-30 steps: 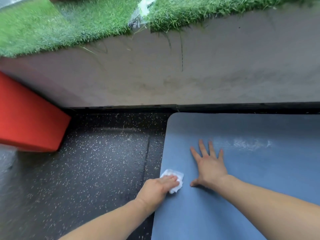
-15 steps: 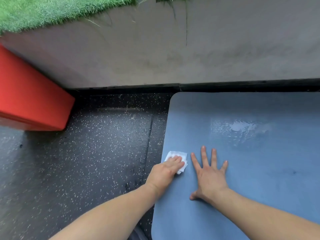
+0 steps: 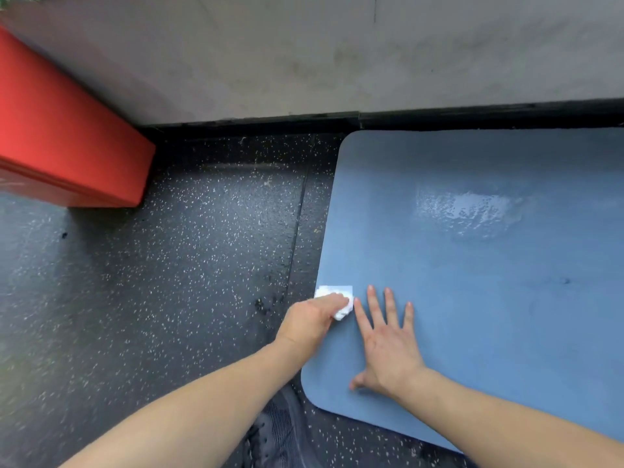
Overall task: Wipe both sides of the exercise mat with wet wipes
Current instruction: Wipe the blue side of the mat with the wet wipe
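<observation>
A blue exercise mat (image 3: 489, 271) lies flat on the dark speckled floor, filling the right half of the view. A wet shiny patch (image 3: 469, 211) shows on its far part. My left hand (image 3: 312, 320) holds a crumpled white wet wipe (image 3: 337, 298) with curled fingers and presses it on the mat's left edge. Just to its right, my right hand (image 3: 388, 342) lies flat on the mat with fingers spread, its index finger close to the wipe.
A red block (image 3: 64, 140) stands on the floor at the far left. A grey concrete wall (image 3: 337, 55) with a black base strip runs behind the mat. A dark shoe (image 3: 280, 437) shows at the bottom between my arms.
The view has tilted down, so the grass above the wall is gone. My left hand has slid the wipe along the mat's left edge, closer to my right hand, which stays flat.
</observation>
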{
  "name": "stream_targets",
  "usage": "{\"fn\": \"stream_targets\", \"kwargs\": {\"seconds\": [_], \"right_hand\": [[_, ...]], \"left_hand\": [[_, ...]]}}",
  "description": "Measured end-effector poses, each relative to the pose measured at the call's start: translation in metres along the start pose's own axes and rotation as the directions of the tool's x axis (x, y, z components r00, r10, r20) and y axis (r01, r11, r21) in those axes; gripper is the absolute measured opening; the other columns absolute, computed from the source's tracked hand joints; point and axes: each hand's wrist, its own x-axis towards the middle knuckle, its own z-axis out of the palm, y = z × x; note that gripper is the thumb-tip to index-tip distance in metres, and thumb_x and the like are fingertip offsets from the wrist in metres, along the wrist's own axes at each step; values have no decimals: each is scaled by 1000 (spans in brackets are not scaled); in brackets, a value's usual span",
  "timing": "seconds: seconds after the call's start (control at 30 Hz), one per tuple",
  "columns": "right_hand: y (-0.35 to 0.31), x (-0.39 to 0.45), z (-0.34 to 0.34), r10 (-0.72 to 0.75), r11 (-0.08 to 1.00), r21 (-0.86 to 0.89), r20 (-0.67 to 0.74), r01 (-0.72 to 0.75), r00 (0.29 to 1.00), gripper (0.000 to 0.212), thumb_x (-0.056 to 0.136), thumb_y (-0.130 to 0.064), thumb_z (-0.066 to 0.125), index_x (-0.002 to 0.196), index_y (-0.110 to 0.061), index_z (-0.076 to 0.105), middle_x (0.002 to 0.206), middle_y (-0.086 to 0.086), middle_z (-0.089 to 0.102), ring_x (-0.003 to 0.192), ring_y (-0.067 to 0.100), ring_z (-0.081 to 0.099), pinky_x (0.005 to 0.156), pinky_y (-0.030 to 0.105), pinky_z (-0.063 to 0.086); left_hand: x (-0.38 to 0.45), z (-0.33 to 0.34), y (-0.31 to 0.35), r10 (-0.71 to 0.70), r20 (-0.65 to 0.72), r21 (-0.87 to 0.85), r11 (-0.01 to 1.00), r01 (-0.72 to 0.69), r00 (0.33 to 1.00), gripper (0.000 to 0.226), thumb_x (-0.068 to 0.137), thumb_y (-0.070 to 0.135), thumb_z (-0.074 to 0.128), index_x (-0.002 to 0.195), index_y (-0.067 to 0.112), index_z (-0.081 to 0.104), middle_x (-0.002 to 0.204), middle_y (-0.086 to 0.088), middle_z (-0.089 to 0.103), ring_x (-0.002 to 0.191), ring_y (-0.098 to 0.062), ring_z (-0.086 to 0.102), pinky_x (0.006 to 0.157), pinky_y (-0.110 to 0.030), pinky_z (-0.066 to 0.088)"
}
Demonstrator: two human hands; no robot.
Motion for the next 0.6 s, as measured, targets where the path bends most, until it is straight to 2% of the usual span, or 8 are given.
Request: {"fn": "stream_targets", "kwargs": {"seconds": [0.07, 0.17, 0.23, 0.3, 0.37, 0.43, 0.53, 0.6], "right_hand": [[-5, -4, 11, 2, 1000, -5, -19, -2, 1000, 154, 66, -83, 75, 164, -15, -23, 168, 17, -35, 153, 46, -33, 121, 73, -11], [-6, -10, 26, -27, 999, -31, -39, 26, 999, 151, 67, -86, 72, 164, -19, -22, 166, 19, -39, 152, 47, -35, 119, 74, -12], [-3, -14, 34, -49, 997, -61, -47, 46, 998, 151, 67, -88, 70, 163, -21, -26, 164, 20, -42, 150, 49, -37, 118, 75, -11], [-1, -16, 38, -62, 996, -66, -55, 58, 997, 153, 66, -89, 70, 162, -22, -28, 163, 19, -43, 150, 49, -37, 117, 76, -12], [0, -14, 39, -68, 996, -54, -61, 64, 996, 155, 64, -89, 70, 161, -22, -29, 163, 18, -44, 150, 47, -38, 117, 76, -13], [0, -12, 40, -72, 997, -44, -58, 70, 996, 155, 63, -90, 70, 161, -23, -30, 162, 17, -45, 150, 46, -39, 117, 75, -14], [2, -12, 39, -78, 997, -28, -50, 76, 996, 155, 63, -91, 69, 160, -25, -32, 162, 15, -47, 150, 45, -41, 118, 75, -15], [2, -13, 39, -91, 996, -9, -41, 91, 995, 154, 63, -91, 69, 159, -24, -31, 163, 15, -44, 150, 45, -40, 118, 74, -15]], "left_hand": [[-26, 18, -1, 153, 74, 116, 980, -161, 985, 47, 81, 13, 36, 119, 23, 63, 122, 4, 70, 114, -15, 64, 71, -31, 62], [-69, 32, -9, 271, 206, 101, 950, -296, 940, 43, 86, 10, 38, 122, 23, 58, 130, 3, 64, 121, -12, 57, 69, -30, 61], [-98, 33, -18, 351, 377, 67, 913, -403, 857, 43, 92, 9, 45, 131, 24, 52, 140, 4, 59, 130, -14, 54, 74, -34, 61], [-116, 32, -25, 425, 457, 35, 869, -493, 782, 44, 91, 7, 58, 131, 24, 55, 140, 5, 60, 132, -14, 54, 78, -34, 61], [-123, 30, -25, 452, 473, 25, 851, -524, 756, 43, 89, 9, 62, 129, 24, 61, 136, 6, 64, 129, -13, 57, 83, -30, 59], [-126, 29, -23, 465, 469, 47, 836, -547, 751, 39, 92, 12, 54, 127, 26, 63, 134, 8, 65, 127, -11, 59, 87, -28, 58], [-130, 28, -23, 410, 480, 27, 877, -480, 776, 37, 95, 12, 54, 127, 30, 58, 134, 11, 64, 127, -10, 59, 80, -29, 60], [-124, 23, -19, 365, 481, 23, 903, -428, 797, 31, 94, 14, 58, 119, 32, 60, 116, 11, 71, 108, -15, 69, 70, -27, 58]]}}
